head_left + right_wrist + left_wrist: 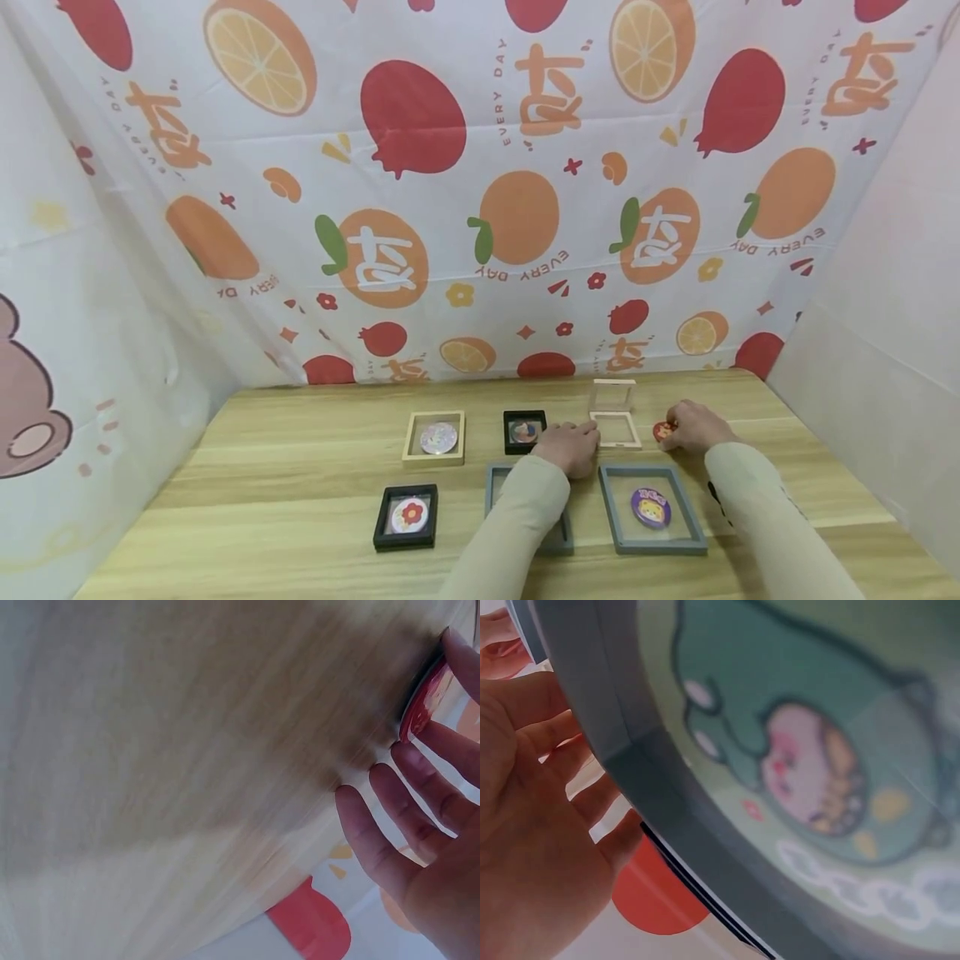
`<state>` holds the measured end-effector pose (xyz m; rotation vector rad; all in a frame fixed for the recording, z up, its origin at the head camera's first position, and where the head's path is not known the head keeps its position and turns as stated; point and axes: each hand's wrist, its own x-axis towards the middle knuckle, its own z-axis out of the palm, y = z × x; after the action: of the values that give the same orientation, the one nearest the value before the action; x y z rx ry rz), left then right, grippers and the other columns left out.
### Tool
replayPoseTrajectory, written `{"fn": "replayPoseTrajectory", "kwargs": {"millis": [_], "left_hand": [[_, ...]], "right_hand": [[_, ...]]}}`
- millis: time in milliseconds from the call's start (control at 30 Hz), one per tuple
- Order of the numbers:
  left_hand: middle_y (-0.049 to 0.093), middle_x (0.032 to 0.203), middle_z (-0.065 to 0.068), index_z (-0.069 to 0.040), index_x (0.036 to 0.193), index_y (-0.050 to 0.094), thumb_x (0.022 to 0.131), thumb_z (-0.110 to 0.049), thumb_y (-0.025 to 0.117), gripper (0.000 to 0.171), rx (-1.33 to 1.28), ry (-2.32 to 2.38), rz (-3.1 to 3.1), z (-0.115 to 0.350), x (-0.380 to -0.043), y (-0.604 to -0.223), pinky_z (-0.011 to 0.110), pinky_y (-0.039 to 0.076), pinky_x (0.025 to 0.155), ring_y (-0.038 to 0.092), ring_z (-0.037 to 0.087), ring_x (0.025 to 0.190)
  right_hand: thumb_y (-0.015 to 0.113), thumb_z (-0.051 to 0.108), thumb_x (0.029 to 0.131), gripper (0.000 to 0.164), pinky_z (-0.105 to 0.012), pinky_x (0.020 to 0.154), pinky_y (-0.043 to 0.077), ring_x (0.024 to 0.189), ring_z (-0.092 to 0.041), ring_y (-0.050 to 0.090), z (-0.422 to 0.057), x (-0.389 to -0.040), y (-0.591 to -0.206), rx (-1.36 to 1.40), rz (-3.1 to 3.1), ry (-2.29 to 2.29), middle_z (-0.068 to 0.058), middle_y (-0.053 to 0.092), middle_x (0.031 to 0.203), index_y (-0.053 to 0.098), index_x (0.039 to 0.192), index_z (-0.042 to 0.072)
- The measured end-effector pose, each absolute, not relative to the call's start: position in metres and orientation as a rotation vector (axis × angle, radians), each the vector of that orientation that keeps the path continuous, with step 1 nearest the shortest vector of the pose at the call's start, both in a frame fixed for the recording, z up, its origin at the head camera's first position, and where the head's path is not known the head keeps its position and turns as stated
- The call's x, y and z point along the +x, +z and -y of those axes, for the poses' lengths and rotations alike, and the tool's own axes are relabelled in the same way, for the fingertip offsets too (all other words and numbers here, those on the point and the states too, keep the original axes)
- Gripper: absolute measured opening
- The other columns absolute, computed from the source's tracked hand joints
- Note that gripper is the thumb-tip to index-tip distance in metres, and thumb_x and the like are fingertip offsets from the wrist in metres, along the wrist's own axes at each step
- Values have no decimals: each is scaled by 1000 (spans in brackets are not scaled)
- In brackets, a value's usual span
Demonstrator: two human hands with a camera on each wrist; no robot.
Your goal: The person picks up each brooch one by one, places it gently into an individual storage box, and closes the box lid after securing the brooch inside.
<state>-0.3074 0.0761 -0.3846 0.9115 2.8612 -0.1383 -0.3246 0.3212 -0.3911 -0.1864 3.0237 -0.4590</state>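
Note:
My right hand (697,427) pinches a round red badge (661,431) by its edges, close to the tabletop. In the right wrist view, thumb and forefinger meet the badge (426,696), which stands tilted with its dark back toward the wood; the other fingers spread beside it. My left hand (568,448) rests palm down, fingertips at the left border of a small cream display frame (619,444) whose lid (614,382) stands raised. In the left wrist view, a grey frame (604,697) with a green cartoon badge (727,667) lies close before the left hand (540,817).
A grey frame (697,546) with a purple badge lies between the forearms; another grey frame (557,546) is partly under the left sleeve. Leftward are a black frame (508,433), a cream frame (408,442) and another black frame (382,525), each with a badge. A fruit-print cloth (450,208) hangs behind.

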Motion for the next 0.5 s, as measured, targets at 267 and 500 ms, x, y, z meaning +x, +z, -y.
{"fn": "replayPoseTrajectory", "kwargs": {"millis": [267, 500], "left_hand": [[42, 156, -13, -25, 146, 55, 102, -20, 54, 44, 887, -125, -2850, -72, -312, -384, 33, 36, 112, 44, 14, 139], [40, 157, -13, -24, 145, 54, 104, -22, 52, 42, 905, -135, -2847, -78, -311, -386, 35, 37, 112, 45, 14, 138]], "right_hand": [[83, 19, 77, 27, -37, 64, 42, 71, -21, 49, -314, -327, -390, -252, -3039, -413, -4, 55, 77, 61, 81, 4], [82, 18, 76, 38, -44, 70, 49, 78, -26, 54, -313, -324, -382, -260, -3037, -411, -11, 61, 88, 64, 100, -6]]}}
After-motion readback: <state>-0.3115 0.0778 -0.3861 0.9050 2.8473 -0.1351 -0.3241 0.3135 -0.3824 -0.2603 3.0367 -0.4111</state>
